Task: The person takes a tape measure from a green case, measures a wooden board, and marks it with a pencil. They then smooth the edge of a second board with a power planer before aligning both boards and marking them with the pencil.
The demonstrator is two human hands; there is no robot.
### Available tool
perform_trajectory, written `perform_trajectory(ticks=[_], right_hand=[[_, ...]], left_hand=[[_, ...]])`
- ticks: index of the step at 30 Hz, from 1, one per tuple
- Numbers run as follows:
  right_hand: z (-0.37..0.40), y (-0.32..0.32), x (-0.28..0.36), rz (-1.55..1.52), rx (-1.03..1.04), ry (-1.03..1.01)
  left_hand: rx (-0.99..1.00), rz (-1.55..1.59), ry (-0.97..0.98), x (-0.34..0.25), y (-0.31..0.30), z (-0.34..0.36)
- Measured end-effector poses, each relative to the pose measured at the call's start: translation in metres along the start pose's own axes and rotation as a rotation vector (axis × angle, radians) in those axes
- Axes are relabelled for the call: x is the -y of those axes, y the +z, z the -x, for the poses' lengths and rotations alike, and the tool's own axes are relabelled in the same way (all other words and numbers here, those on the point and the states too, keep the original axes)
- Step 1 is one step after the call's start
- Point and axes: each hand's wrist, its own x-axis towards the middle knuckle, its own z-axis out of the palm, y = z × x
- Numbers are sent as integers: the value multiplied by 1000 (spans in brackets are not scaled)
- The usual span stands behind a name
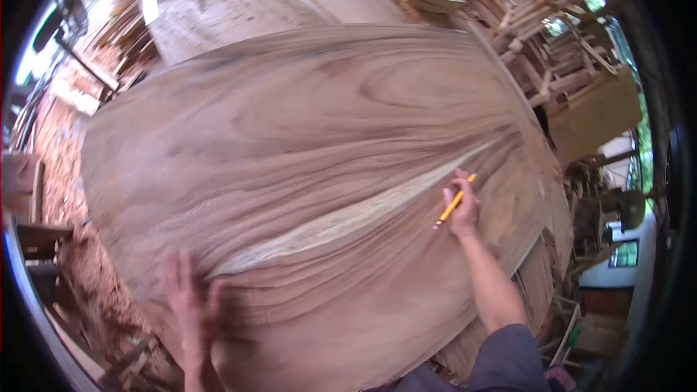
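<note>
A broad wooden slab with dark curving grain fills the middle of the view. Across it runs a long pale strip, narrowing toward the upper right. My right hand is closed around a yellow pencil, close to the strip's narrow end; the pencil's pinkish eraser end points down and left. Over the slab's lower left part, near the wide end of the strip, my left hand has its fingers spread and holds nothing. Motion blurs it somewhat.
Behind the slab lies another flat board. Stacked wooden chair-like frames crowd the upper right. Reddish wood shavings cover the ground at left, with scrap timber above them. More planks show under the slab's right edge.
</note>
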Motion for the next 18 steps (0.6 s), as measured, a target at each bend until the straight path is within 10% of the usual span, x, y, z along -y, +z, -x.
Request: perform_trajectory(ticks=[7,18], right_hand=[[1,2,-7,23,-75,-58],[0,6,-9,-6,-142,-95]], left_hand=[[232,-11,579,-183,76,-53],[155,109,609,-288,121,-69]])
